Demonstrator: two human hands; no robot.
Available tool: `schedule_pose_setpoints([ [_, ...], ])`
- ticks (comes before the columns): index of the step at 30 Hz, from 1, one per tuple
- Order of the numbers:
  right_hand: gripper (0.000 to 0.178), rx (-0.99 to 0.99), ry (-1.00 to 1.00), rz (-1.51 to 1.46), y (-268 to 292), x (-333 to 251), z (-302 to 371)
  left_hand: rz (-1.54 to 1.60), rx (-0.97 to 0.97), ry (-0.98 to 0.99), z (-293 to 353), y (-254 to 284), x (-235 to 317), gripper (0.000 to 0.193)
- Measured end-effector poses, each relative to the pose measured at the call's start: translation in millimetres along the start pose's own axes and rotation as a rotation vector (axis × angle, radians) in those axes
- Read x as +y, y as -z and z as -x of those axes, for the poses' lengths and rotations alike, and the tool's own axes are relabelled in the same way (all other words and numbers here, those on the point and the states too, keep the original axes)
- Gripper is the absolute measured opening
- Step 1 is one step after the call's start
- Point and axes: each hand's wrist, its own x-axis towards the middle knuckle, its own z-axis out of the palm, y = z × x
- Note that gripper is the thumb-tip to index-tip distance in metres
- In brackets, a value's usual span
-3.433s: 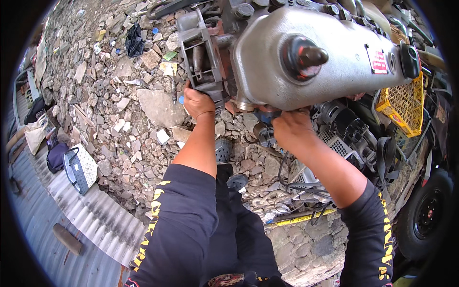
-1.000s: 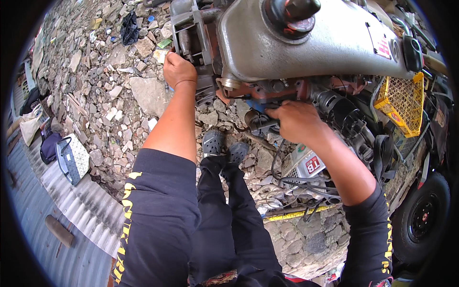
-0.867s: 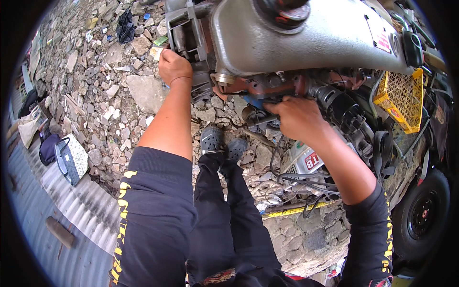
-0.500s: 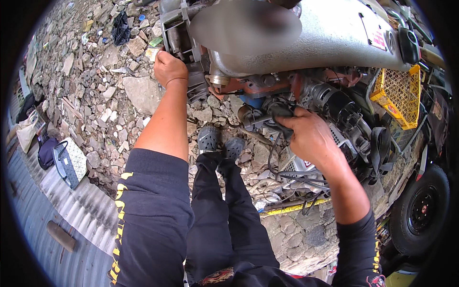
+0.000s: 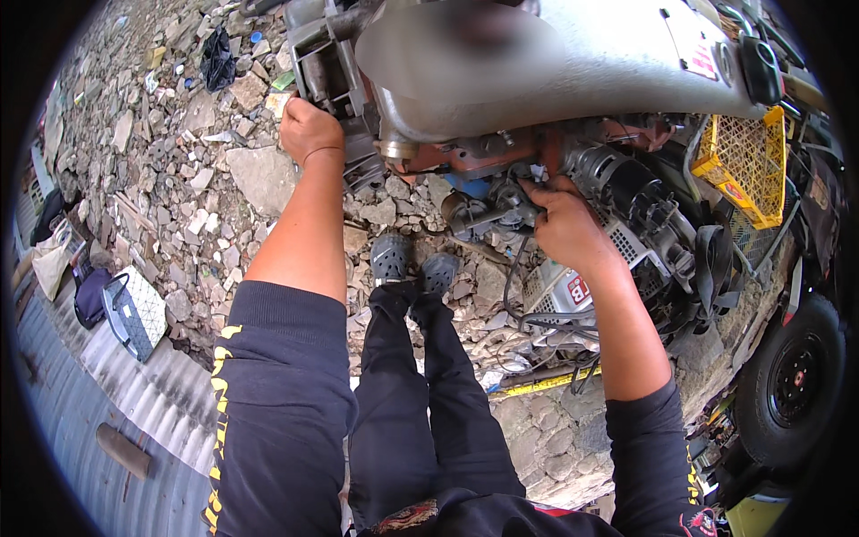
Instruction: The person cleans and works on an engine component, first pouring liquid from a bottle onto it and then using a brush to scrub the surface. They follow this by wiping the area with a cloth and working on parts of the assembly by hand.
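A large engine point(image 5: 465, 159) with a reddish block and a smooth grey metal cover point(image 5: 626, 85) fills the top of the view. At its left end, my left hand point(image 5: 310, 128) is closed on the edge of a ribbed grey metal housing point(image 5: 344, 94). My right hand point(image 5: 570, 217) reaches to the engine's near side, beside a greasy metal bracket point(image 5: 501, 208). Its fingers are bent; what they hold, if anything, is hidden. A small white scrap point(image 5: 539, 172) shows by the fingertips. Right of that hand sits a black cylindrical part point(image 5: 631, 186).
Broken stones point(image 5: 192, 161) cover the ground around my clogs point(image 5: 391, 258). A grey plastic crate point(image 5: 546, 291) and cables lie below my right hand. Farther right are a yellow crate point(image 5: 743, 170) and a wheel point(image 5: 792, 380). Corrugated sheets point(image 5: 152, 394) lie at left.
My right hand has shifted slightly up and left along the bracket; dark material under its fingers no longer shows. My left hand keeps its hold. The view has moved slightly.
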Motion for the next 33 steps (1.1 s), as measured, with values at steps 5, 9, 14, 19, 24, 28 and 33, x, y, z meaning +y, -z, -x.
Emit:
schedule_pose_setpoints([
  [5,0.052,0.040,-0.097,0.014,-6,-8,4,-0.014,-0.006,0.041,1,0,0,0.053],
  [9,0.050,0.075,0.037,-0.078,-10,3,7,0.006,0.003,0.021,5,0,5,0.053],
  [14,0.041,0.164,-0.092,-0.268,-19,13,20,0.056,-0.014,0.015,-3,-5,-9,0.052],
  [19,0.036,0.379,-0.269,-0.635,-22,-13,28,-0.014,-0.155,0.431,-86,-19,-53,0.053],
  [24,0.030,0.458,0.085,-0.099,-23,-11,-6,0.012,-0.005,-0.008,8,-10,1,0.054],
  [28,0.027,0.281,0.099,-0.186,-24,-3,-5,-0.076,-0.001,-0.054,-23,-12,-37,0.054],
  [33,0.019,0.218,0.073,-0.205,-18,-7,-12,-0.040,0.046,0.081,2,-10,2,0.054],
])
